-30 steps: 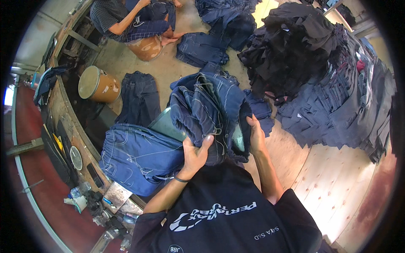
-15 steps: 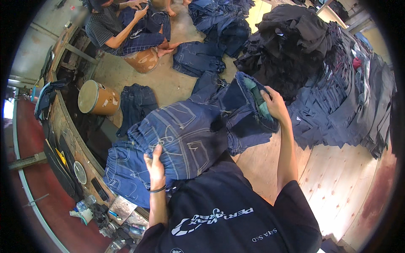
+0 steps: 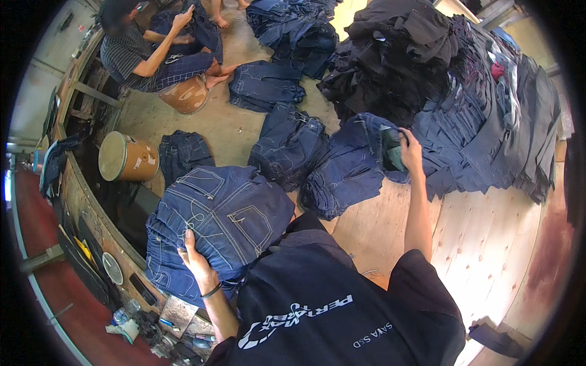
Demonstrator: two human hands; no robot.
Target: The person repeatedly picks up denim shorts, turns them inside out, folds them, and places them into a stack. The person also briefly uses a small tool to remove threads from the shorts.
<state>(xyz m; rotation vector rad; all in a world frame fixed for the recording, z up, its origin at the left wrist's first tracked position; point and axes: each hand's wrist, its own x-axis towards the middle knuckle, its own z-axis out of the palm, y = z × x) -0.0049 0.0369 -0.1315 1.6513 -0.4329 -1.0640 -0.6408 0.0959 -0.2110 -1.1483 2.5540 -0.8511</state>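
Okay, left hand (image 3: pixel 198 263) is gripping blue jeans (image 3: pixel 235 204) by the waist, left of the black heap (image 3: pixel 394 67), apparently steadying them; right hand (image 3: pixel 411 155) is holding a denim garment (image 3: pixel 348 168), nearside of that heap, seemingly spreading its opening.

Compared with one second earlier, the jeans (image 3: pixel 241 195) now lie spread over the denim pile (image 3: pixel 168 277) at left. The left hand (image 3: pixel 198 259) is shifted leftward to their waistband. The right hand (image 3: pixel 411 151) is displaced rightward; the denim piece (image 3: pixel 372 131) it grips, raised half a second earlier, now sits lower, beside the dark garment heap (image 3: pixel 397 55). The hands are farther apart.
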